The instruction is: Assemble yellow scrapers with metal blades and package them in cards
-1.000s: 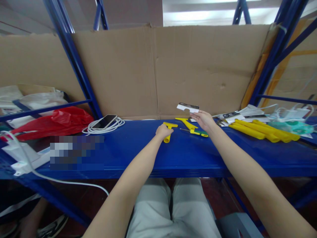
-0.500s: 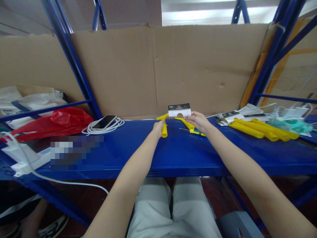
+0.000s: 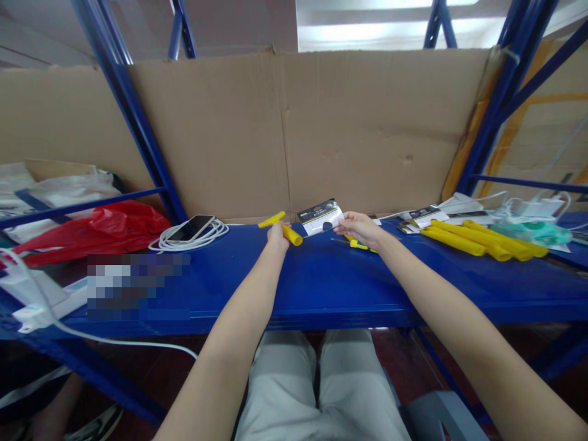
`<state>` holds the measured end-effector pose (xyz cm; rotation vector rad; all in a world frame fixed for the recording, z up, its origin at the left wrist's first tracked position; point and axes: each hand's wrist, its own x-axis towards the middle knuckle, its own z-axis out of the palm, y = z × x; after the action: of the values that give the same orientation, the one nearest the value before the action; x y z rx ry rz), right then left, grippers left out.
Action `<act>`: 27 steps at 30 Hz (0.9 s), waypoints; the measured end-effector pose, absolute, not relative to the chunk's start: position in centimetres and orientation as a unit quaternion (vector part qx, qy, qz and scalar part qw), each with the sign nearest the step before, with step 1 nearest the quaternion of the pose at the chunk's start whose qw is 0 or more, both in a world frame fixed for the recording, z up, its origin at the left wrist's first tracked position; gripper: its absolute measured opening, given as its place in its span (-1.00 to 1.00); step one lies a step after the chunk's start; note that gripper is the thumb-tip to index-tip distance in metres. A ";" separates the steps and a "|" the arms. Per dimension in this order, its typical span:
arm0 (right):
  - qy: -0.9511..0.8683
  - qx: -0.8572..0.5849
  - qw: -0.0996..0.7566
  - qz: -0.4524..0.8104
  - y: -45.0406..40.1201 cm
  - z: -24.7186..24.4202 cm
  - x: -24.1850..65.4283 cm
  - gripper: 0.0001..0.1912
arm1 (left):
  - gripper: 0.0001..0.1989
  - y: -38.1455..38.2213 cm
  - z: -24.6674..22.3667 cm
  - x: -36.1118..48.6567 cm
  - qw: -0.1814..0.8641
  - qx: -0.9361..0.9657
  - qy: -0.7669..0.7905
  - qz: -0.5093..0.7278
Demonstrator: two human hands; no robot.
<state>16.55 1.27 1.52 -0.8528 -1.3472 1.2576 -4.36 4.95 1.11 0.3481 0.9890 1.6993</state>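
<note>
My left hand (image 3: 277, 236) is closed around a yellow tube-like piece (image 3: 293, 236), whose round end points toward me and to the right. A thinner yellow strip (image 3: 271, 219) shows beyond the fingers; whether it joins the tube I cannot tell. My right hand (image 3: 362, 228) pinches the right edge of a black-and-white printed card (image 3: 320, 217), tilted and held just right of the yellow piece. Under the right hand, a yellow-and-green tool (image 3: 358, 244) with a thin shaft lies on the blue shelf (image 3: 331, 282), partly hidden.
Several yellow tubes (image 3: 478, 240) lie at the right, beside more printed cards (image 3: 425, 215) and a green bag (image 3: 528, 229). A phone (image 3: 193, 228) rests on a coiled white cable (image 3: 215, 236) at the left, near a red bag (image 3: 105, 229). Cardboard (image 3: 206, 135) stands behind.
My left hand has moved left with the yellow piece, which has turned. The card has come lower and slightly left in my right hand and now tilts.
</note>
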 end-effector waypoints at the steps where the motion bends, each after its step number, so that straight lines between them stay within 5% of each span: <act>1: -0.570 -0.352 0.522 0.528 1.3 1.4 16.5 -0.84 | -0.81 5.1 1.1 -4.4 0.547 0.144 0.406 0.718; 27: -0.575 -0.349 0.514 0.533 1.1 1.5 16.4 -0.84 | -0.73 5.4 1.8 -5.3 0.503 0.059 0.319 0.801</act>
<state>16.37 1.11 1.53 -0.8382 -1.3813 1.2801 -5.28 5.35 1.85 0.1436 0.7713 1.9353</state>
